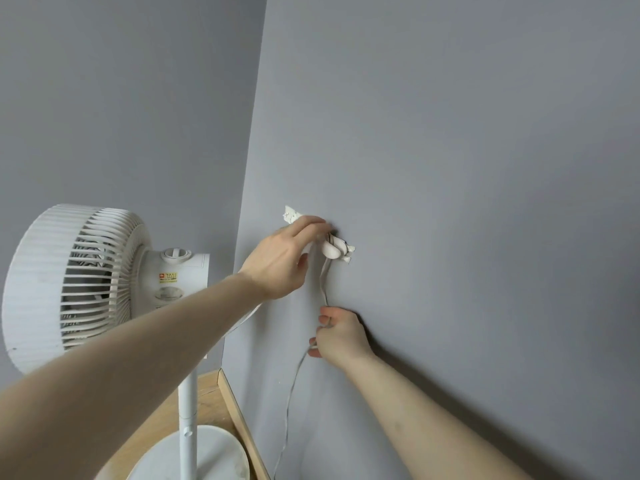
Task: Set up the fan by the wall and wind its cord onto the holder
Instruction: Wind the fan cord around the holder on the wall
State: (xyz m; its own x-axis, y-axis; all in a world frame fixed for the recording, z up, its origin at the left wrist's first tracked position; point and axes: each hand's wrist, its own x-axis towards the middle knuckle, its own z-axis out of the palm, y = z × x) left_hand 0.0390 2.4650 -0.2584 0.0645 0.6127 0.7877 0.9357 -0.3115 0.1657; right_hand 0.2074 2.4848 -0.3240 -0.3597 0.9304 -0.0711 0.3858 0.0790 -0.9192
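Cord (323,282) runs between both hands (holder (334,249) above).

One white pedestal fan (79,285) with a slatted round grille stands on one round white base (194,455). One white plastic cord holder (320,237) is fixed to the grey wall, and one thin white cord (289,407) hangs from it, wound perhaps several turns. Two bare hands are up: the left hand (280,261) and the right hand (341,336).

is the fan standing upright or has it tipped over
Upright. The fan sits atop its straight white pole, which rises from the round base lying flat on the wooden floor.
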